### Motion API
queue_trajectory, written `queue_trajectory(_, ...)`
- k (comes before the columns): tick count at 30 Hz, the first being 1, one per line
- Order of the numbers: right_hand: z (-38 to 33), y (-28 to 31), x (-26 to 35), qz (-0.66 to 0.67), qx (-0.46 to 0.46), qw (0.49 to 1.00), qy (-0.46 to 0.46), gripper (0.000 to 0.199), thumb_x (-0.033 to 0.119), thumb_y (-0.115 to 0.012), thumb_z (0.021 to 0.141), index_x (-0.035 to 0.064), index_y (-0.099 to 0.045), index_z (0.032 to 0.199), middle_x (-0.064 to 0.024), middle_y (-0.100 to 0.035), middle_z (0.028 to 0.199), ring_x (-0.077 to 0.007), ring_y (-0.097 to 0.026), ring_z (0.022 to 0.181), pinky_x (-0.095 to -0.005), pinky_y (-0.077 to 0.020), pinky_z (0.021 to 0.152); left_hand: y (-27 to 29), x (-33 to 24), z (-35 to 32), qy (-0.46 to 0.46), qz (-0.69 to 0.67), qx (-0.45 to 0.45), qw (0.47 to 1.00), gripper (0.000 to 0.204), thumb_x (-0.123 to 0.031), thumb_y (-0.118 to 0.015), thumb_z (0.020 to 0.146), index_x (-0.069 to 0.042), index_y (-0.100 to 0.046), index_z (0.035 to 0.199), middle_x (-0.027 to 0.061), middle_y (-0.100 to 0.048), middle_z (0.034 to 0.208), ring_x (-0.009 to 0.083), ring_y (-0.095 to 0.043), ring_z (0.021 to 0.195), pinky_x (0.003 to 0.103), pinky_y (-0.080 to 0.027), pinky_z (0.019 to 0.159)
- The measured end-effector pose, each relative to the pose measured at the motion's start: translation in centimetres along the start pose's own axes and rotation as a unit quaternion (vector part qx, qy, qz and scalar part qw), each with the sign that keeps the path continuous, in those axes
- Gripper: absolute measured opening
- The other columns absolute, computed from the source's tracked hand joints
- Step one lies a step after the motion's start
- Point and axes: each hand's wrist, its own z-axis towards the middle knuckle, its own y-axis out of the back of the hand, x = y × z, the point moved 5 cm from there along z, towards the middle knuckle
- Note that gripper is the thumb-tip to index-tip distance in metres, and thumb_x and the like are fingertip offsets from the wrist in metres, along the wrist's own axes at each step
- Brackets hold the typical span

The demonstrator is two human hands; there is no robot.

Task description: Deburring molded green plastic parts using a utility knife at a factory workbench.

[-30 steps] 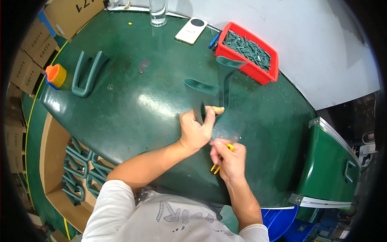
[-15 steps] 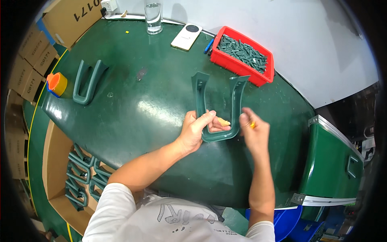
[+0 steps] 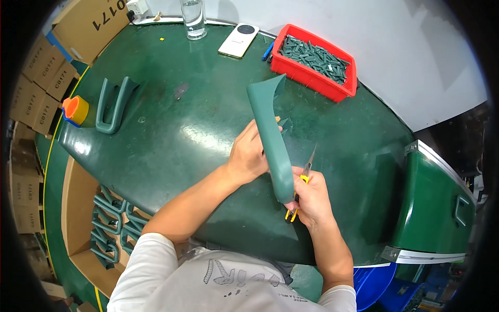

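- The big oval worktop (image 3: 171, 135) with a shiny dark green surface carries nearly everything here, and its middle part is bare.
- At the left side, below the edge of the worktop, an open brown cardboard box (image 3: 73, 208) contains several green U-shaped plastic parts of the same kind, laid in rows (I judge these are already finished, but it cannot be confirmed).
- The dark green U-shaped plastic part (image 3: 270, 140) is held up above the worktop, almost on its edge toward the camera, between both hands.
- A red rectangular plastic tray (image 3: 291, 67) full of small dark green pieces stands at the far right edge.
- One more green U-shaped part (image 3: 112, 104) lies flat at the far left, just beside an orange roll of tape (image 3: 76, 109); it seems to wait for its turn.
- The left hand (image 3: 249, 156) has its fingers closed around the middle of the raised part.
- The right hand (image 3: 312, 195) has its fingers clenched around a small utility knife with a yellow handle (image 3: 301, 184), blade close to the lower end of the part.
- The trimming looks to be in progress, not completed.
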Motion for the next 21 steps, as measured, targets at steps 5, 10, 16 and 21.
queue_trajectory(5,0.0,3.0,2.8,-0.372,-0.06,0.884,0.278,0.05,0.044,-0.059,0.089,-0.0018,-0.06,0.111,-0.008,-0.058,0.063,-0.0132,-0.051,0.051,-0.0277,-0.0425,0.052,-0.7,1.0,-0.6,0.067,-0.097,0.045,0.992,0.037,0.0,-0.072,0.072,0.0,-0.059,0.106,0.0155,-0.064,0.1,0.0268,-0.065,0.084,0.034,-0.052,0.073)
queue_trajectory(10,0.6,6.3,2.6,-0.528,-0.169,0.741,0.379,0.037,0.035,-0.059,0.089,0.0009,-0.064,0.101,-0.0081,-0.052,0.06,-0.0242,-0.054,0.053,-0.0336,-0.0433,0.052,-2.2,1.8,-1.4,0.176,-0.23,0.144,0.946,0.027,-0.004,-0.068,0.08,-0.002,-0.06,0.106,0.0111,-0.065,0.085,0.02,-0.064,0.07,0.031,-0.05,0.065)
queue_trajectory(16,0.0,6.7,1.2,-0.558,-0.192,0.694,0.412,0.02,0.024,-0.07,0.08,0.0045,-0.067,0.08,-0.0059,-0.05,0.055,-0.0216,-0.05,0.047,-0.0336,-0.0387,0.043,-2.8,1.9,-1.9,0.218,-0.249,0.232,0.915,0.024,-0.015,-0.065,0.085,0.0,-0.06,0.103,0.0113,-0.065,0.103,0.0217,-0.062,0.097,0.033,-0.049,0.085)
queue_trajectory(21,0.3,6.1,0.8,-0.549,-0.18,0.698,0.423,0.02,0.025,-0.071,0.078,0.0061,-0.066,0.075,-0.0055,-0.048,0.053,-0.0219,-0.049,0.045,-0.0346,-0.0372,0.041,-2.6,1.4,-1.6,0.217,-0.23,0.252,0.915,0.023,-0.013,-0.066,0.084,0.0,-0.06,0.103,0.0107,-0.065,0.102,0.0212,-0.062,0.095,0.033,-0.049,0.083)
